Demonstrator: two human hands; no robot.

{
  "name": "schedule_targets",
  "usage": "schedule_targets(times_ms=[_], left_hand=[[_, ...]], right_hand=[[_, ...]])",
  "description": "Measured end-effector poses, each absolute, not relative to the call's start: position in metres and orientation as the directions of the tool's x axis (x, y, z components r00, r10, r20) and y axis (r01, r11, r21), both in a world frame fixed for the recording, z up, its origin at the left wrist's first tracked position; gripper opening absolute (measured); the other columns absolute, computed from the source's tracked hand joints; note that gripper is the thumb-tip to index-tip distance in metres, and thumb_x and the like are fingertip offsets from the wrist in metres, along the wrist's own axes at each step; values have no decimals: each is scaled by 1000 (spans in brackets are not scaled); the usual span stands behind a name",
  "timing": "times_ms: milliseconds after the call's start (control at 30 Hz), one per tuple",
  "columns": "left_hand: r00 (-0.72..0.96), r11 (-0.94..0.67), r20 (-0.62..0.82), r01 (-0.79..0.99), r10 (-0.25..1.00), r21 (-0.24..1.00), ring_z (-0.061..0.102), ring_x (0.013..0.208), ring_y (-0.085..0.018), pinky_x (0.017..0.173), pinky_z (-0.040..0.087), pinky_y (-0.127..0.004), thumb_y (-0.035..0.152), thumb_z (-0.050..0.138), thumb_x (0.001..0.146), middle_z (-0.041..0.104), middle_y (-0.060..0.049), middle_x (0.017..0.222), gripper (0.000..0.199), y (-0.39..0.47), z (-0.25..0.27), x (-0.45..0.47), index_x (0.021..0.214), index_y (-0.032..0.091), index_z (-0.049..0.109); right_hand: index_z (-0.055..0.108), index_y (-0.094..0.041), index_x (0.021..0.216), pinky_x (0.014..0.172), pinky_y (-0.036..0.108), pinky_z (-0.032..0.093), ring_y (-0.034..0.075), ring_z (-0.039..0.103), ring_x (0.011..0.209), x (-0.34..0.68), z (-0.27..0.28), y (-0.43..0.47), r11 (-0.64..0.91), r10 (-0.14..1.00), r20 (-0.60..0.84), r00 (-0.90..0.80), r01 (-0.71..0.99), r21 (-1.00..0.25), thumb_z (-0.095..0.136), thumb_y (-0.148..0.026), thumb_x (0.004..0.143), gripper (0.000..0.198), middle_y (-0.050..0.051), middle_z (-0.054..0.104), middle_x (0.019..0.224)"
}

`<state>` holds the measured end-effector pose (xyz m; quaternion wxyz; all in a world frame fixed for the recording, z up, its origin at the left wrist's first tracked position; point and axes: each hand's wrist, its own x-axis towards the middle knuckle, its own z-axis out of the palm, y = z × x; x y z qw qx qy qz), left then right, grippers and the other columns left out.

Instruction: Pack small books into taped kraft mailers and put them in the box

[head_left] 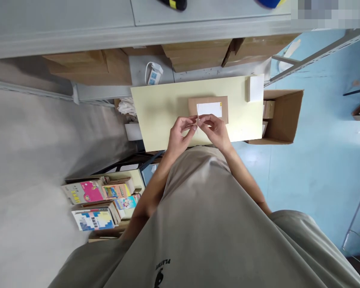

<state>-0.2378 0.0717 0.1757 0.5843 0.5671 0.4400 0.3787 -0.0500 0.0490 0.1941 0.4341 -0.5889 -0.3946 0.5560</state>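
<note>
A flat brown cardboard box (pixel 193 105) lies on the pale yellow tabletop (pixel 159 108), with a white label (pixel 208 109) on its upper face. In front of the box's near side, my left hand (pixel 180 134) and my right hand (pixel 216 130) meet fingertip to fingertip. Both pinch a thin whitish strip (pixel 197 119), seen nearly edge-on; whether it is a separate piece of paper or sticker I cannot tell. My fingers cover part of the box's near edge.
A white block-like box (pixel 255 89) stands at the tabletop's right end. Beside it is an open carton (pixel 283 116) with small boxes inside. Behind are a power strip (pixel 154 75) and large cartons (pixel 198 54) under a grey shelf (pixel 198 30). Stacked books (pixel 93 220) sit lower left.
</note>
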Motion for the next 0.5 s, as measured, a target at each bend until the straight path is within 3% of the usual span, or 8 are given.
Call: schedule_targets(times_ms=[200,300,500], left_hand=[[222,147,-163,89,961,985,83,132,-28,114,69,-48,75,90,96,83,-13,141,58,62,170,-198,118,28,64],[172,193,-203,72,964,979,84,125,-27,111,68,-45,77,90,95,84,-11,129,58,61,167,-189,113,27,66],[49,358,-358,6,932,934,84,114,-26,99,69,-39,77,93,91,84,-6,110,58,57,162,-185,113,28,69]], right_hand=[[84,-28,114,104,45,71,28,81,125,-15,185,38,-323,946,-324,-5,-92,-942,81,-77,101,51,10,82,142],[84,-29,116,104,46,71,29,81,125,4,176,35,-317,948,-317,-10,-86,-945,80,-74,101,48,10,84,140],[81,-27,107,98,44,68,25,81,106,52,147,40,-348,923,-326,203,84,-934,77,-57,103,31,9,86,119]])
